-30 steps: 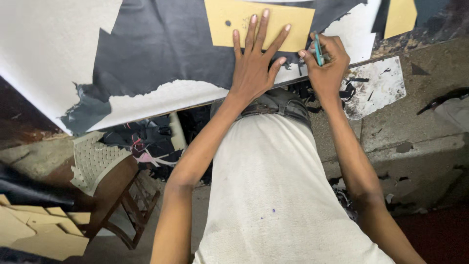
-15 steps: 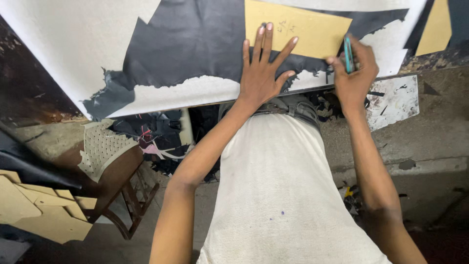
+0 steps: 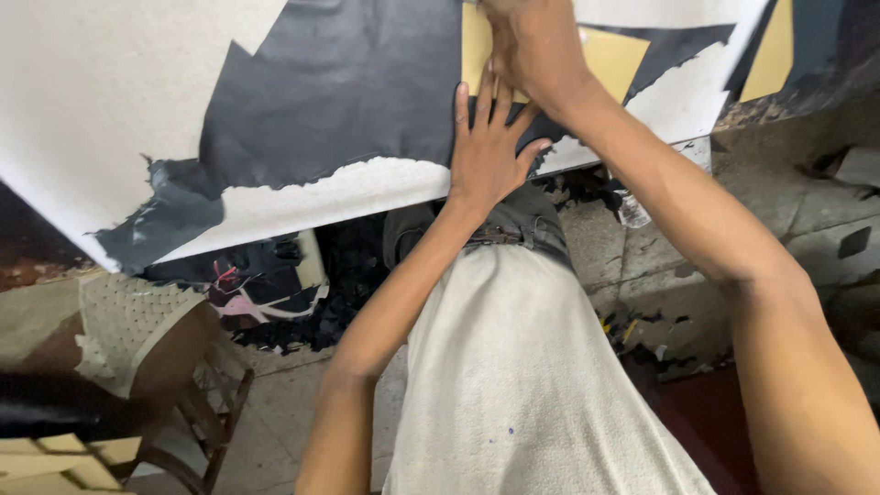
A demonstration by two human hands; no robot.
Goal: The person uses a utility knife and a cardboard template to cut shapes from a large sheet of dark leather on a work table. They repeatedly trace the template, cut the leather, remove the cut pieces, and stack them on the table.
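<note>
So my left hand (image 3: 486, 151) is pressed flat on the black leather sheet (image 3: 339, 92), fingers spread and pointing away from me, palm sitting right by the torn near edge of it. Nothing gripped, it's just holding the sheet down. My right hand (image 3: 532, 46) is just past the left one's fingertips, resting on the yellow card template (image 3: 610, 60) that lies on the leather. It's half cut off at the top of the view and I only see the back of it, so I honestly can't tell if it's closed around anything or just pushing down.

The leather lies on a big white board (image 3: 101, 101), which stretches way off to the left of my left hand. A second yellow card piece (image 3: 770, 55) sits out to the right of my right hand, well apart from it. Below my left forearm, down on the floor, there's a pile of black scraps (image 3: 330, 293), and a wooden chair (image 3: 183, 403) further left.
</note>
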